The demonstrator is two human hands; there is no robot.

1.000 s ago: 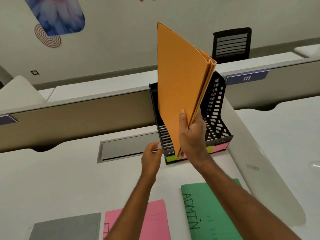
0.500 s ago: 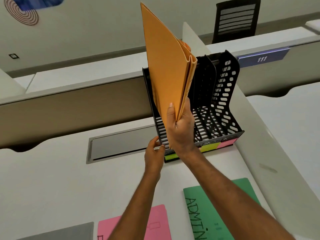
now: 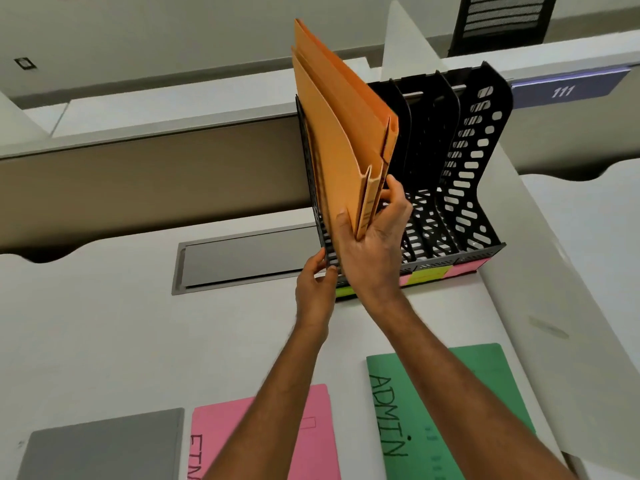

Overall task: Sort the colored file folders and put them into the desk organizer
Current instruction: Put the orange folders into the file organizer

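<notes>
Two orange file folders (image 3: 341,133) stand upright in the leftmost slot of a black desk organizer (image 3: 467,188). My right hand (image 3: 372,244) grips their lower front edge. My left hand (image 3: 315,285) holds the organizer's front left corner. Coloured sticky labels, green, yellow and pink, run along the organizer's front edge. A green folder (image 3: 491,375) marked ADMIN, a pink folder (image 3: 221,434) and a grey folder (image 3: 104,445) lie flat on the desk near me; my arms cover parts of the green and pink ones.
The white desk (image 3: 86,341) has a grey cable hatch (image 3: 242,259) left of the organizer. A beige partition (image 3: 138,185) stands behind it and a white divider (image 3: 554,306) runs along the right. A black chair (image 3: 502,22) is beyond.
My right hand has lowered the orange folders into the leftmost slot. The view has tilted down and closer to the organizer. My left hand stayed on the organizer's corner.
</notes>
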